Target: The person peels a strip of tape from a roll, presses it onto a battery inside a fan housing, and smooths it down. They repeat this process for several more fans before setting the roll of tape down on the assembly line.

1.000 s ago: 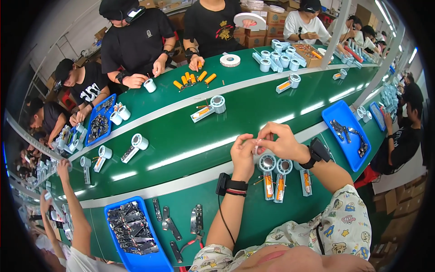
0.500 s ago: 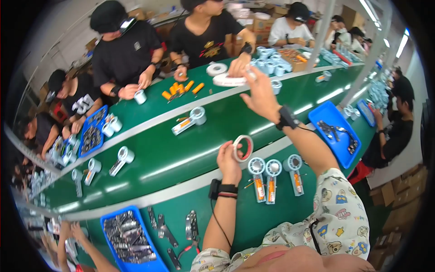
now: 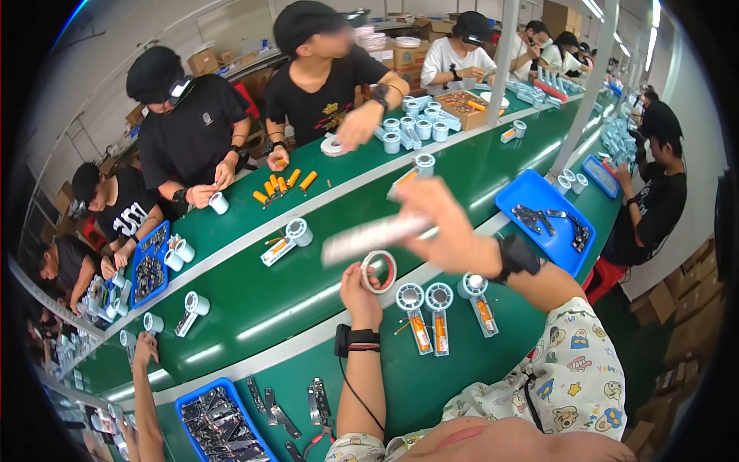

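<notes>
My left hand [image 3: 360, 302] is closed around a tape roll [image 3: 383, 290], a white ring with a reddish inner core, held upright over the near edge of the belt. Above and to its right, my right hand [image 3: 450, 231] grips a wider white roll [image 3: 362, 242], seen nearly edge-on and smeared by motion; it looks like tape. To the right of my left hand, three light-blue handheld fan bodies lie on the bench: a left one [image 3: 411, 297], a middle one [image 3: 439, 297] and a right one [image 3: 474, 286]. Orange batteries show in their handles.
A blue tray [image 3: 508, 202] with dark parts stands at right; another blue tray [image 3: 185, 400] of circuit boards is lower left, beside loose boards [image 3: 286, 422]. Fan bodies ride the green belt [image 3: 323, 269]. Co-workers sit opposite; another person's hand [image 3: 145, 350] reaches in from the left.
My right hand has drawn back from the co-worker's side toward me, bringing the white roll with it. The co-worker's hand has let go of that roll. My left hand keeps its tape roll.
</notes>
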Available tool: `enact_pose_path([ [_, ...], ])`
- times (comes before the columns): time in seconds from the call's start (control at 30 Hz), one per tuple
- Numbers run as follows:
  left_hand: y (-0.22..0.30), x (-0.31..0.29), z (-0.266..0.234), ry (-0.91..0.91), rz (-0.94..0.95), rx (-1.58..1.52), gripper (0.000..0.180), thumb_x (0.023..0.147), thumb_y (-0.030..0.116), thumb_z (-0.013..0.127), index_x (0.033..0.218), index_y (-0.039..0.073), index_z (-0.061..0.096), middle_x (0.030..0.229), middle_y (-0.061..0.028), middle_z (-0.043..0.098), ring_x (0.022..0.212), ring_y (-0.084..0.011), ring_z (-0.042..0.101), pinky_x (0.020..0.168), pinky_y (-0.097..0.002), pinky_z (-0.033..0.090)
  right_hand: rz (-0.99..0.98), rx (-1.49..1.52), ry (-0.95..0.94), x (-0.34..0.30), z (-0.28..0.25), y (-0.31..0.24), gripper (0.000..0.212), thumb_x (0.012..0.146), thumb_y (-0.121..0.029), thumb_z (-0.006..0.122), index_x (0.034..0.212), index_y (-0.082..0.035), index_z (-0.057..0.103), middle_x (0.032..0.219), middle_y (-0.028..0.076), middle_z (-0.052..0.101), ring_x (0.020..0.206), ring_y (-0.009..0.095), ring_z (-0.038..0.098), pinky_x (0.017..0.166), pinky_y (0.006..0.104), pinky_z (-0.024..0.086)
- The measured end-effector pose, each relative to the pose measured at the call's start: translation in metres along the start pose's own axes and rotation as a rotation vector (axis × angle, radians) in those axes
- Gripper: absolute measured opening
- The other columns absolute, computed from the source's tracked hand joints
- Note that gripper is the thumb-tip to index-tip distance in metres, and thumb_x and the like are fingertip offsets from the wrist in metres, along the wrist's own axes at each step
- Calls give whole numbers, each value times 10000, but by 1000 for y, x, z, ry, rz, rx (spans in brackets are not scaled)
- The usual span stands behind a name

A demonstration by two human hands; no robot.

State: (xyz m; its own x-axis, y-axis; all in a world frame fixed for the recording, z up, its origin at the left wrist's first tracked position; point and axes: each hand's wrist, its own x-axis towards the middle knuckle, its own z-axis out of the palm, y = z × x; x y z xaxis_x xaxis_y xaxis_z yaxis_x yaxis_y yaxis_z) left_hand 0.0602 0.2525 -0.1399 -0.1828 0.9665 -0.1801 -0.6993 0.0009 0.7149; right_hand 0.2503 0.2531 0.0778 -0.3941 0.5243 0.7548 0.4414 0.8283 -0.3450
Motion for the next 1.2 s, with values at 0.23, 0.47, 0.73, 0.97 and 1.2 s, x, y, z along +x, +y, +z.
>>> enact_pose_path([
  [0.23,18,-4,18,31,-46,-49,229,978,161,580,1151,16,544,868,-107,658,651,-174,572,587,-307,481,-262,548,-686,-69,2,-100,582,897,-29,590,1450,-70,410,1466,186,391,1137,349,584,881,418,517],
  [0.47,28,-17,47,-51,-31,62,163,992,151,549,1101,31,555,852,-85,621,699,-177,560,629,-311,461,-119,911,-643,-101,7,-105,802,835,33,639,1539,-89,273,1484,149,364,1065,357,600,856,415,524],
  [0.73,27,-12,55,-93,37,186,166,993,169,552,1104,47,555,856,-75,611,715,-177,557,627,-308,454,59,1215,-751,-115,11,-104,869,808,75,649,1552,-87,230,1509,129,359,1215,321,554,914,416,521],
  [0.97,34,7,19,77,55,-125,172,997,181,550,1113,54,553,854,-58,600,713,-168,548,621,-310,448,216,1030,-315,-103,20,-67,590,874,-45,722,1406,-27,470,1348,126,548,1188,232,584,937,366,512],
  [1.2,19,19,15,66,-11,-64,187,992,159,564,1132,37,554,863,-83,625,709,-171,569,630,-313,460,943,911,10,-32,24,51,402,878,-36,727,1244,-32,560,942,57,691,744,120,653,652,256,542],
])
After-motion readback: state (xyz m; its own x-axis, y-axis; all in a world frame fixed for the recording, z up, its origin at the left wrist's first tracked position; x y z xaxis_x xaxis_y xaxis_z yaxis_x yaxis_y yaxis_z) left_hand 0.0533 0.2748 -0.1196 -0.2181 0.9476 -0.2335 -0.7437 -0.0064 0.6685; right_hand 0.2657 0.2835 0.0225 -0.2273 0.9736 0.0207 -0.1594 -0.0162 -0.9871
